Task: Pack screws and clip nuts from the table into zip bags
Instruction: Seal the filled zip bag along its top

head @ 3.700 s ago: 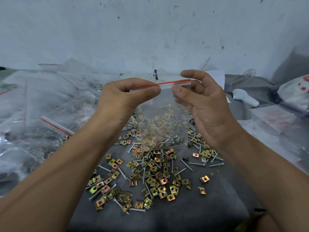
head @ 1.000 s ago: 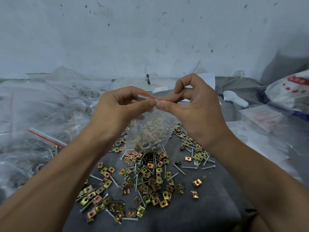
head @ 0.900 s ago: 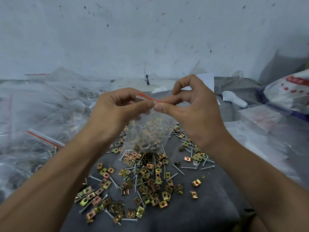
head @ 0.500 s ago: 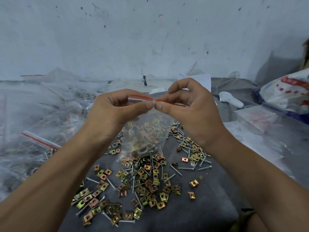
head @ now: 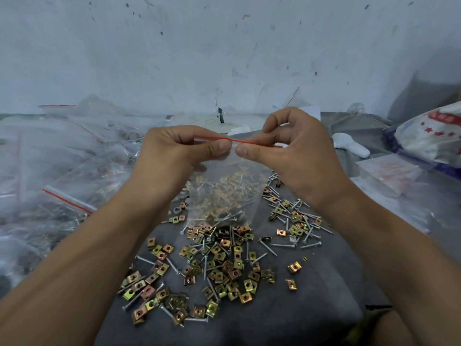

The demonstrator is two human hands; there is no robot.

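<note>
A clear zip bag [head: 224,193] with a red seal strip [head: 225,139] hangs above the table; screws and clip nuts lie in its bottom. My left hand [head: 172,158] pinches the strip's left part between thumb and fingers. My right hand [head: 289,151] pinches the strip just to the right, thumb tip nearly touching the left thumb. Below the bag, a heap of yellow-brass clip nuts [head: 217,265] and silver screws [head: 287,244] is spread over the dark grey table [head: 311,308].
Many filled zip bags [head: 57,176] are piled at the left. At the right lie a white plastic object [head: 349,146], a flat clear packet [head: 389,173] and a red-and-white printed bag [head: 431,136]. A grey wall rises behind.
My hands came together at the middle of the seal strip from its two ends, and since half a second ago the strip has stretched out a little further to the right.
</note>
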